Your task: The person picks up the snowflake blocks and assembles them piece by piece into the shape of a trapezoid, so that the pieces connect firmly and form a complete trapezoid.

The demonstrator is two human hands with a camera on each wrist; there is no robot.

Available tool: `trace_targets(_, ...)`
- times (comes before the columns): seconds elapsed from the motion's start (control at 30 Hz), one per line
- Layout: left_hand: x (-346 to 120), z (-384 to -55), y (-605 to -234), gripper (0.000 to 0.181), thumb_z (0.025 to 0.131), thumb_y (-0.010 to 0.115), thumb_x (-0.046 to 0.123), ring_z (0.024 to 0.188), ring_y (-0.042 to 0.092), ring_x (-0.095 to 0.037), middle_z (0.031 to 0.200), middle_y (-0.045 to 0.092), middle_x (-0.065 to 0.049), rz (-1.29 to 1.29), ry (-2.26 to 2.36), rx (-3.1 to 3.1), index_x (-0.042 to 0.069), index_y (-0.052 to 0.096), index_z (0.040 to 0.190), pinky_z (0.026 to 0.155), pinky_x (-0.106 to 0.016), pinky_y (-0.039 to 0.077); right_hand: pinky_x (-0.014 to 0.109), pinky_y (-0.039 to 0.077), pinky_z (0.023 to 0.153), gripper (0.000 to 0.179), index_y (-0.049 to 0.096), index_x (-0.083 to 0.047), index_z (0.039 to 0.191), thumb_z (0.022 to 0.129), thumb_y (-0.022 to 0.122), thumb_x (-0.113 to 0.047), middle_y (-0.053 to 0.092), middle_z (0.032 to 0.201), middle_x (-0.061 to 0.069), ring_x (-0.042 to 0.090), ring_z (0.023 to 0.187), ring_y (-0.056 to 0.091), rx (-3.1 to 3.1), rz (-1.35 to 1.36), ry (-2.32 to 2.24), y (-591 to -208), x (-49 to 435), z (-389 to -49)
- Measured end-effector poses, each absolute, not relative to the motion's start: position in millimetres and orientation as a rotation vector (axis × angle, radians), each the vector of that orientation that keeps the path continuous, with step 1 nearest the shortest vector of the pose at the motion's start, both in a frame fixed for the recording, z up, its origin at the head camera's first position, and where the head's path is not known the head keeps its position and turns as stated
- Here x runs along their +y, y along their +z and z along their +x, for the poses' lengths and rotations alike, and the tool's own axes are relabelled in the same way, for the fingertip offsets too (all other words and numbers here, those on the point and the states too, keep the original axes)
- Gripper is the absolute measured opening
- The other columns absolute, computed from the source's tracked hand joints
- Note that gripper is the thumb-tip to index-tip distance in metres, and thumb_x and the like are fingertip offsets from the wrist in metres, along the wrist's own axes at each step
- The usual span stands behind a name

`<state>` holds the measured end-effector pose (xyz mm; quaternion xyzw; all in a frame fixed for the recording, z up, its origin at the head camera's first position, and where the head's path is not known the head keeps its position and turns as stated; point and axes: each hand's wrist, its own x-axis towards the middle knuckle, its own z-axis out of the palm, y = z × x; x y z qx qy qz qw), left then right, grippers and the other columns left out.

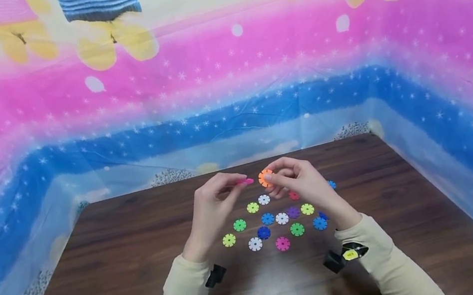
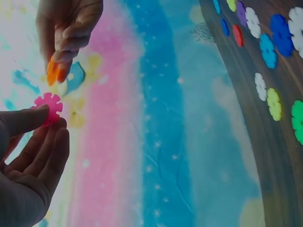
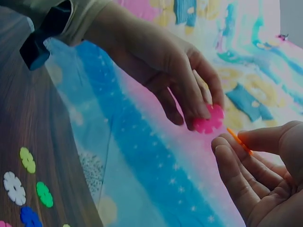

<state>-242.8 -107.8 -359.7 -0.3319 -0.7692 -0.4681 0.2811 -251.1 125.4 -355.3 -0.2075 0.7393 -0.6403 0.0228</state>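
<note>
My left hand (image 1: 214,210) pinches a pink notched plastic disc (image 2: 49,109) between thumb and fingers, seen edge-on in the head view. Facing it, my right hand (image 1: 304,183) pinches an orange notched disc (image 1: 265,178), which turns its flat side to the head camera. Both hands are raised above the table, and a small gap separates the two discs. In the right wrist view the pink disc (image 3: 209,119) hangs just left of the orange disc (image 3: 239,141), which shows as a thin edge.
On the brown wooden table (image 1: 143,261) below lie several loose notched discs, among them a green disc (image 1: 297,229), a white disc (image 1: 255,244) and a pink disc (image 1: 283,244). A blue disc (image 1: 331,184) is partly behind the right hand. Printed cloth (image 1: 222,109) walls the table's back and sides.
</note>
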Motion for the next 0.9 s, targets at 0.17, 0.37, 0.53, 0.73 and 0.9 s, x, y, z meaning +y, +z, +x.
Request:
trace_targets(0.17,-104,-236,-357,0.017,0.089,0.076,0.001,0.089,0.069,-0.013,0.099,0.074,-0.001,-0.9,-1.218,-2.059,0.007,0.077,0.105,0.08,-0.028,0.057,0.046,0.06,0.073,0.03,0.064,-0.006,0.117,0.098,0.068,-0.029,0.074,0.091,0.019,0.034,0.078,0.072,2.271,-0.653,-2.005,-352,122,-244)
trace_targets(0.37,-101,-234,-357,0.017,0.089,0.076,0.003,0.089,0.067,-0.01,0.1,0.073,-0.001,-0.945,-1.173,-2.063,0.005,0.076,0.106,0.079,-0.028,0.057,0.039,0.059,0.067,0.029,0.064,-0.007,0.115,0.097,0.069,-0.029,0.074,0.086,0.014,0.029,0.076,0.072,2.316,-0.638,-1.964,-352,121,-242)
trace_targets(0.53,-100,-233,-356,0.015,0.09,0.075,0.002,0.09,0.069,-0.013,0.099,0.073,-0.003,-0.978,-1.131,-2.05,0.006,0.075,0.105,0.079,-0.029,0.057,0.042,0.06,0.07,0.026,0.066,-0.007,0.112,0.097,0.071,-0.028,0.074,0.085,0.013,0.03,0.076,0.072,2.305,-0.634,-1.962,-351,120,-241)
trace_targets(0.73,-100,-230,-355,0.017,0.089,0.074,-0.002,0.087,0.069,-0.015,0.097,0.074,-0.005,-1.023,-1.07,-2.035,0.005,0.075,0.104,0.076,-0.028,0.057,0.041,0.06,0.072,0.023,0.065,-0.001,0.111,0.097,0.07,-0.02,0.073,0.085,0.014,0.028,0.075,0.071,2.25,-0.639,-1.988,-350,120,-239)
trace_targets(0.9,-101,-227,-352,0.019,0.085,0.078,-0.003,0.081,0.066,-0.012,0.094,0.074,-0.005,-1.065,-0.995,-2.025,0.004,0.077,0.102,0.07,-0.024,0.055,0.044,0.061,0.073,0.023,0.065,0.002,0.112,0.097,0.069,-0.014,0.074,0.086,0.014,0.027,0.073,0.072,2.204,-0.631,-2.014,-347,121,-235)
